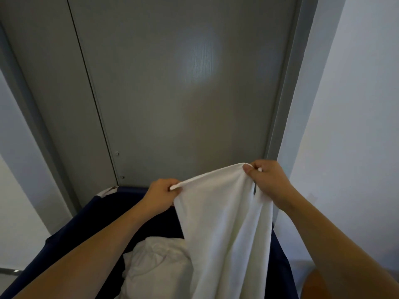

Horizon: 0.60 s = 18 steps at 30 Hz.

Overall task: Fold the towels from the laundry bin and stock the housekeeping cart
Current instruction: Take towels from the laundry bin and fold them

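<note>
left hand (163, 194) + right hand (266, 179) | pinch white towel (224, 223) | hanging, creased

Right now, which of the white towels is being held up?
The white towel stretched between the left hand and right hand; the other, crumpled towel lies untouched in the navy laundry bin.

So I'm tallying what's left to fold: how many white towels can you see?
2: one towel held up by its top edge between both hands, one crumpled towel lying in the dark laundry bin. More may lie hidden beneath.
</note>
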Motion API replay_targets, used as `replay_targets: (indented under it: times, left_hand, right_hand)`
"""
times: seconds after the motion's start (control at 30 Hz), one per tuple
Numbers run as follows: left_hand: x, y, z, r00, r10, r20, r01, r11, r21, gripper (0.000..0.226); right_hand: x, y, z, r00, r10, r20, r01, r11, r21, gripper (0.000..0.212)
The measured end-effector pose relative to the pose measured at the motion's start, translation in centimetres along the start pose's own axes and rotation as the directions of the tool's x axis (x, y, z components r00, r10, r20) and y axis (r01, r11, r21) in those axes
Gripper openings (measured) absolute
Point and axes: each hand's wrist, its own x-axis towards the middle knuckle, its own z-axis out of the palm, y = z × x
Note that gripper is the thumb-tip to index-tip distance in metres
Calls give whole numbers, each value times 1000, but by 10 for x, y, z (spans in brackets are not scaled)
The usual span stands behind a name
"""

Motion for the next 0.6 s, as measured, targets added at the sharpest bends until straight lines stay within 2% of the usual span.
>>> replay_targets:
  times: [0.07, 0.13, 0.23, 0.37, 0.43, 0.47, 0.53, 0.6]
  left_hand:
    - [-3, 0, -4, 996, -80, -49, 64, 964, -259, 17]
    - [-5, 9, -1, 993, -99, -69, 61, 906, -418, 14]
    - [-14, 28, 15, 997, -77, -27, 53, 858, -510, 14]
    - [-30, 53, 52, 988, -88, 128, 147, 801, -580, 19]
    - [-37, 62, 72, 982, -90, 165, 171, 795, -582, 20]
    - [-39, 65, 80, 985, -83, 151, 152, 829, -538, 20]
    - [-42, 65, 86, 996, -51, 73, 74, 924, -376, 18]
    - [-43, 63, 87, 1000, -13, 28, 19, 966, -258, 11]
  right_hand:
    - [3, 5, 1, 998, 44, -34, -42, 999, 33, 43]
    - [5, 9, 9, 994, 102, -35, -101, 994, 41, 47]
    - [5, 14, 23, 980, 198, -27, -194, 976, 96, 44]
    - [-6, 16, 53, 947, 318, -45, -289, 904, 314, 34]
    - [-16, 20, 69, 925, 376, -47, -318, 839, 441, 41]
    - [-22, 20, 77, 920, 391, -42, -326, 819, 472, 42]
    - [-33, 23, 85, 913, 406, -45, -332, 801, 498, 33]
    - [-38, 29, 86, 915, 404, 0, -340, 771, 539, 26]
